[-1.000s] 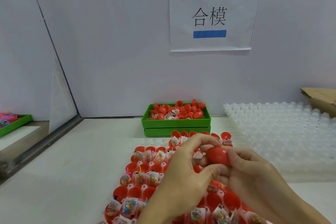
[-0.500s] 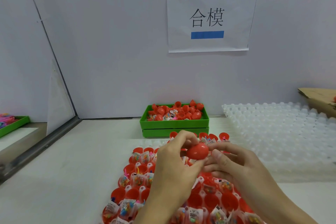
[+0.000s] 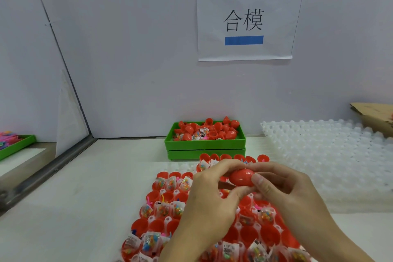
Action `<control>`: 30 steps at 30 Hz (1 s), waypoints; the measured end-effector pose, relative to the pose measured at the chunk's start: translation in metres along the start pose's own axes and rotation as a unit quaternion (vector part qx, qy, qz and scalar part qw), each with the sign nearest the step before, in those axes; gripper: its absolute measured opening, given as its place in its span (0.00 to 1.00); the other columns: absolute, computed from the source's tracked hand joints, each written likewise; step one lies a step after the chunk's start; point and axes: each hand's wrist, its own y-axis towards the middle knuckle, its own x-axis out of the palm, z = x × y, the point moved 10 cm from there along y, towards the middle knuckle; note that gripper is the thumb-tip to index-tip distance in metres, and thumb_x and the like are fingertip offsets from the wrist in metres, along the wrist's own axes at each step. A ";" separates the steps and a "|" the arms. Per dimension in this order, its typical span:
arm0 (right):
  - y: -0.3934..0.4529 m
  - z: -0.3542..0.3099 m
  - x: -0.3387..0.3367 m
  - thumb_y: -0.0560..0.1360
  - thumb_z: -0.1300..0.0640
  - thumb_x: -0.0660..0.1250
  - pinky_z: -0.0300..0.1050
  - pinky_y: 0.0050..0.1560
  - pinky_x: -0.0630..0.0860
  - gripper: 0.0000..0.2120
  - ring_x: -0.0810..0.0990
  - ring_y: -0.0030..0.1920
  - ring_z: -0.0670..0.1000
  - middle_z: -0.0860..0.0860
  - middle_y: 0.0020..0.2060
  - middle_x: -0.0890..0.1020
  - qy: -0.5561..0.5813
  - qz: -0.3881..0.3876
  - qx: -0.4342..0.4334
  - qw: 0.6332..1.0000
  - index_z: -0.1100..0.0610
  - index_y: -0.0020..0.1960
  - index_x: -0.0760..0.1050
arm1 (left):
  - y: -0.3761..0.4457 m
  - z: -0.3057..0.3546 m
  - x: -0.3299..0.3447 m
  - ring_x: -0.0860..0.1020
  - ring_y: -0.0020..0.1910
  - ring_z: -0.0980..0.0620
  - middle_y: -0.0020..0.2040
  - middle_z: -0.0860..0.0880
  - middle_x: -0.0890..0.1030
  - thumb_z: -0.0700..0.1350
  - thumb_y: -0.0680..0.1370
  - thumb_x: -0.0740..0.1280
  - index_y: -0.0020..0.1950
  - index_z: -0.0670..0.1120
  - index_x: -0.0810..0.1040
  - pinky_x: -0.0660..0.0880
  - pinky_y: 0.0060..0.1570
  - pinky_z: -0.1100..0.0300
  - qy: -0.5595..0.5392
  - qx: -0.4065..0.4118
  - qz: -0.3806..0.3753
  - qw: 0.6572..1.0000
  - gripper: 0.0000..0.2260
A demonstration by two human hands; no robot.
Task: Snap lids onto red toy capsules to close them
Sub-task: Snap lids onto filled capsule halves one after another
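Capsule [image 3: 242,177], red plastic: pinched at both ends by closed fingers [image 3: 258,181] of left hand [image 3: 210,200] and right hand [image 3: 291,195] above open capsules [image 3: 168,198]; likely light, stiff, slick; best squeezed end-to-end.

Red capsule [image 3: 241,177] glossy smooth plastic; green bin [image 3: 205,146] matt plastic; white tray [image 3: 331,155] translucent bumpy plastic; sign [image 3: 246,19] matt paper; worktop [image 3: 85,198] smooth matt; cardboard [image 3: 374,114] rough.

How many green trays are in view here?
2: one green tray of red capsule parts stands against the back wall; another green tray shows partly at the far left edge. Others may lie out of view.
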 end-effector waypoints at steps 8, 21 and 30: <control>0.001 0.008 0.000 0.75 0.57 0.69 0.41 0.40 0.81 0.08 0.86 0.40 0.48 0.50 0.39 0.87 -0.064 -0.003 0.012 0.998 0.47 0.49 0.84 | -0.004 -0.008 0.004 0.75 0.54 0.61 0.51 0.66 0.76 0.51 0.79 0.69 0.58 0.63 0.74 0.75 0.54 0.66 0.078 -0.014 0.027 0.996 0.10; 0.009 -0.018 0.039 0.75 0.52 0.69 0.35 0.37 0.78 0.09 0.83 0.35 0.40 0.42 0.32 0.85 -0.255 -0.042 -0.010 0.966 0.46 0.39 0.85 | 0.002 -0.007 -0.009 0.74 0.51 0.54 0.50 0.56 0.75 0.43 0.77 0.69 0.60 0.50 0.77 0.78 0.50 0.56 0.150 -0.012 0.056 0.987 0.11; 0.019 -0.005 0.014 0.75 0.53 0.70 0.48 0.48 0.83 0.05 0.86 0.41 0.48 0.45 0.38 0.87 -0.132 0.030 0.076 0.988 0.45 0.47 0.84 | 0.009 0.000 -0.002 0.74 0.58 0.60 0.58 0.59 0.76 0.47 0.78 0.70 0.71 0.54 0.71 0.76 0.58 0.63 0.099 -0.028 0.042 0.994 0.21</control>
